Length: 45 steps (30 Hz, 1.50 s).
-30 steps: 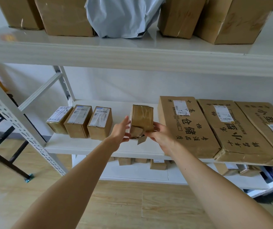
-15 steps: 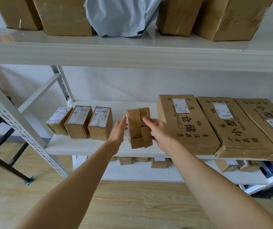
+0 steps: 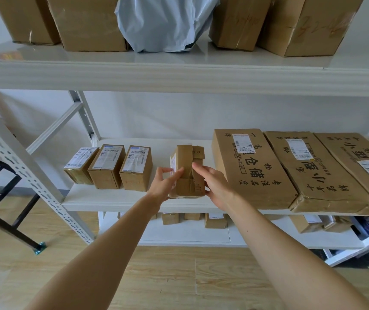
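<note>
A small taped cardboard box (image 3: 184, 162) stands upright on the white middle shelf (image 3: 112, 200), its label turned to the left. My left hand (image 3: 164, 183) grips its left front corner, thumb on the label side. On the right side my right hand (image 3: 211, 182) holds the box, fingers lying along the wall and the thumb at the lower front edge. I cannot tell whether its bottom rests fully on the shelf.
Three small labelled boxes (image 3: 106, 166) stand in a row to the left. Three long flat cartons (image 3: 248, 166) lie close on the right. The top shelf holds big cartons and a grey plastic bag (image 3: 165, 21). Small boxes (image 3: 214, 220) sit on the lower shelf, and a black frame (image 3: 0, 198) stands left.
The box has been turned from tilted in the air to upright and lowered onto the middle shelf. Both hands stayed on it and shifted toward its lower sides.
</note>
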Available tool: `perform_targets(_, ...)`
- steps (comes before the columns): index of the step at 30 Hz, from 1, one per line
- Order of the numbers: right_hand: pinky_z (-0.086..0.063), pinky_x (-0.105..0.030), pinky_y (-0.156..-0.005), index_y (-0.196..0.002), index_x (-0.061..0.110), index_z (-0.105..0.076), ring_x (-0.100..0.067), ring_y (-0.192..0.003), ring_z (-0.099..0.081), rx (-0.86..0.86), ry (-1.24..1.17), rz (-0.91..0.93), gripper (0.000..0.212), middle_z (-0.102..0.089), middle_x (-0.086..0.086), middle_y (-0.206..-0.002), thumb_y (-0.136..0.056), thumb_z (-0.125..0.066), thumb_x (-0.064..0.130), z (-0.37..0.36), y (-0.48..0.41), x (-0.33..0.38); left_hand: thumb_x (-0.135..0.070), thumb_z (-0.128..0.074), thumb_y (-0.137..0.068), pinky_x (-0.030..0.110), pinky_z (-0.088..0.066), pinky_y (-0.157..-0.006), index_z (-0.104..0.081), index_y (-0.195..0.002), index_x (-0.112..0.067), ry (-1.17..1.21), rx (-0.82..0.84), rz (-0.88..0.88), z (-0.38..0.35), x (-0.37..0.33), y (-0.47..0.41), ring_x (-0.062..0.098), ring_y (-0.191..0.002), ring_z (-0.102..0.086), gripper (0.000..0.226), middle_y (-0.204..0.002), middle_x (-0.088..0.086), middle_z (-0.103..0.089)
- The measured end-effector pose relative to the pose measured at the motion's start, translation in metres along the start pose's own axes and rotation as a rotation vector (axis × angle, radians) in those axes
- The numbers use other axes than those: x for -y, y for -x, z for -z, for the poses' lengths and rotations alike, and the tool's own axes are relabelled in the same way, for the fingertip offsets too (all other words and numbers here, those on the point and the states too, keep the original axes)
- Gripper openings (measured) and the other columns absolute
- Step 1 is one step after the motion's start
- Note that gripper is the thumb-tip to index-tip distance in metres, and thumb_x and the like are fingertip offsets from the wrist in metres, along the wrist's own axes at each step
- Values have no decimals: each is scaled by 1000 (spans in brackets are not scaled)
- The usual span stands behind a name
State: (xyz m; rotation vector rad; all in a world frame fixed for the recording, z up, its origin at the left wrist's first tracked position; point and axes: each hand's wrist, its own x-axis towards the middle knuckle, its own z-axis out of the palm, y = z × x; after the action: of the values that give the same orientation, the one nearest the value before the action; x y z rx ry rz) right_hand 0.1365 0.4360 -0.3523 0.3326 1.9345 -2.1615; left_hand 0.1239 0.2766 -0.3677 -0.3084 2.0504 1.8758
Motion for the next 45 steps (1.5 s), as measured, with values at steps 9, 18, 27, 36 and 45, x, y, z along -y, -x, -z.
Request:
perform_targets(9, -48, -34, -95, -113, 18, -71, -23, -114, -62, 35, -151, -86, 36, -72, -8, -117, -96, -57, 47, 6, -1, -5, -49, -52, -100, 45, -50, -99, -50, -127, -21, 8, -20, 54, 5, 1, -2, 27, -109, -61, 40, -131, 12, -57)
perform_targets(18, -53, -30, -88, -139, 13, -45, -25, -116, -62, 111, -145, -28, 93, -64, -9, -127, -58, -88, 21, 13, -6, -16, -50, -74, -82, 43, -55, -93, -42, -138, -14, 107, 22, 101, 3, 4, -3, 27, -111, -64, 74, -120, 11, -63)
perform_targets(27, -53, -40, -96, -136, 19, -49, -24, -119, -60, 40, -191, -65, 86, -67, -8, -123, -61, -87, 35, 18, -11, -22, -37, -66, -94, 50, -56, -93, -26, -146, -36, 214, 93, 76, 0, 4, -3, 38, -107, -66, 66, -124, 17, -59)
perform_targets(36, -57, -39, -76, -136, 15, -49, -28, -113, -61, -29, -263, -79, 64, -66, -15, -119, -82, -75, 35, 26, -10, -20, -29, -76, -85, 59, -42, -105, -15, -155, -40, 257, -26, 15, -1, 9, -10, 39, -132, -45, 94, -154, 13, -36)
perform_targets(45, -50, -36, -97, -112, 12, -66, -24, -112, -64, -25, -259, -23, 40, -76, -6, -102, -81, -72, 37, 23, -11, -16, -43, -74, -85, 47, -51, -95, -29, -149, -36, 103, -43, 36, 5, 9, -12, 31, -113, -56, 79, -134, 12, -52)
